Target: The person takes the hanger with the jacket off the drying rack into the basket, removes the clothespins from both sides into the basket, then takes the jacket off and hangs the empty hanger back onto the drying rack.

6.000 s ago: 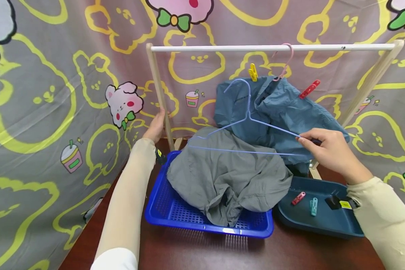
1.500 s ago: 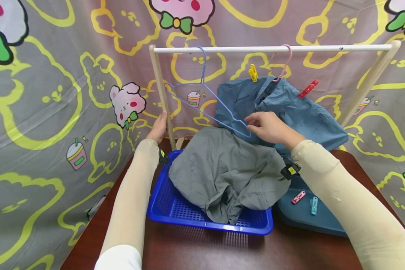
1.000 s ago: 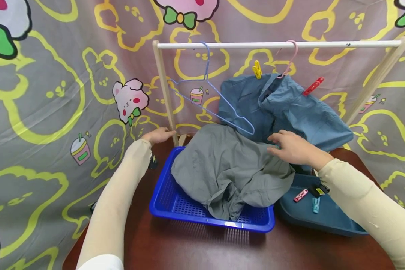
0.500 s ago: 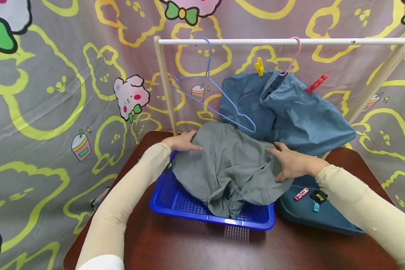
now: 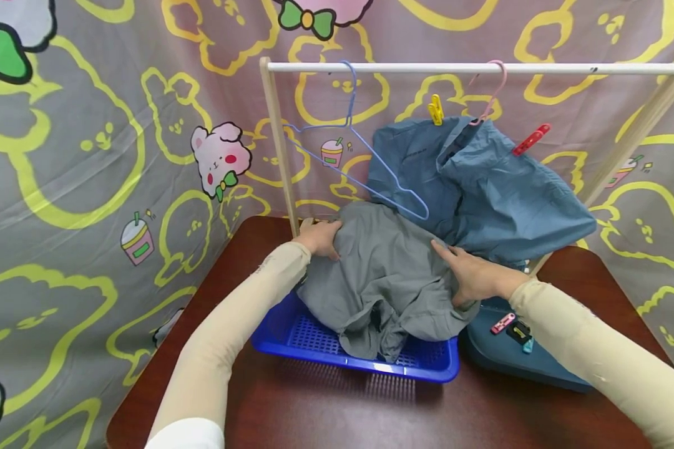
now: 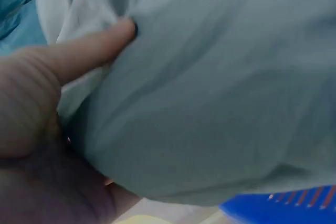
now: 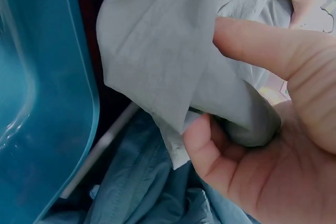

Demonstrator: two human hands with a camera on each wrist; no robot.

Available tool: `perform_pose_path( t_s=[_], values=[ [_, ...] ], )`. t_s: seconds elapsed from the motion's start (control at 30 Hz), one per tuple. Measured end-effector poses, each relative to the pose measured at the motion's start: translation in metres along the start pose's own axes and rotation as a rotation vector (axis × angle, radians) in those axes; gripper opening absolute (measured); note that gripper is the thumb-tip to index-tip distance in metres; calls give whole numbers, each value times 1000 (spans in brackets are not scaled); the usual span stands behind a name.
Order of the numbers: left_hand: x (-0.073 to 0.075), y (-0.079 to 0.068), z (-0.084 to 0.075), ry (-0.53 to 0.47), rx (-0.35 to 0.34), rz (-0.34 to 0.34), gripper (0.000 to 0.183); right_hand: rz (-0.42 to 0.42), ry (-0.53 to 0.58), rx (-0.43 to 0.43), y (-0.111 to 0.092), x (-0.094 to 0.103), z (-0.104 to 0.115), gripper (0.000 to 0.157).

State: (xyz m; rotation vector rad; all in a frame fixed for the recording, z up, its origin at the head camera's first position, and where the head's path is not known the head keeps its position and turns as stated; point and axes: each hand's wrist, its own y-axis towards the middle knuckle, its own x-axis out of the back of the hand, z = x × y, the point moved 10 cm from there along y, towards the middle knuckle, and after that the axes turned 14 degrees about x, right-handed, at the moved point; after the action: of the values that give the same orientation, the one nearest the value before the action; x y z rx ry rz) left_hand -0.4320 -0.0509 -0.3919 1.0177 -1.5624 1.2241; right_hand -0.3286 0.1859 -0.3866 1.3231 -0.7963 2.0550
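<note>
A crumpled grey garment (image 5: 382,268) lies heaped in the blue plastic basket (image 5: 365,365); its exact kind is hidden by the folds. At its far left side my left hand (image 5: 321,238) grips the cloth, thumb on top and fingers behind, as the left wrist view shows. My right hand (image 5: 474,274) holds the right side of it. In the right wrist view its fingers (image 7: 210,156) curl under a fold, with the thumb above. Over the garment, a bare blue hanger (image 5: 365,140) hangs from the white rail (image 5: 415,68).
A blue garment (image 5: 483,181) hangs by a pink hanger (image 5: 492,93) at the right, with a yellow clothespin (image 5: 436,111) and a red clothespin (image 5: 532,140) on it. Beside the basket, a dark teal tray (image 5: 517,362) holds a pink clothespin (image 5: 502,323) and a teal clothespin (image 5: 528,345).
The blue hanger went from my right hand onto the rail. My left hand left the rack's post, and both hands came onto the grey garment and took hold of its sides.
</note>
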Motion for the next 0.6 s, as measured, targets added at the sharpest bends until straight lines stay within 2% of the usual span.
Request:
perform_pose_path(
  t_s=[0.13,0.27,0.47,0.53,0.6],
  values=[
    [4,1,-6,65,-20,-119,49,0,-66,19,3,1,-1,106],
    [13,-3,-8,52,-36,-201,17,-49,-133,78,8,4,1,81],
    [40,-29,-7,-59,-111,-297,22,-183,-175,155,7,16,4,55],
    [48,-41,-7,-100,-147,-311,19,-202,-177,160,7,18,1,49],
    [53,-53,-9,-98,-169,-318,16,-203,-173,151,7,18,-2,44]
  ],
)
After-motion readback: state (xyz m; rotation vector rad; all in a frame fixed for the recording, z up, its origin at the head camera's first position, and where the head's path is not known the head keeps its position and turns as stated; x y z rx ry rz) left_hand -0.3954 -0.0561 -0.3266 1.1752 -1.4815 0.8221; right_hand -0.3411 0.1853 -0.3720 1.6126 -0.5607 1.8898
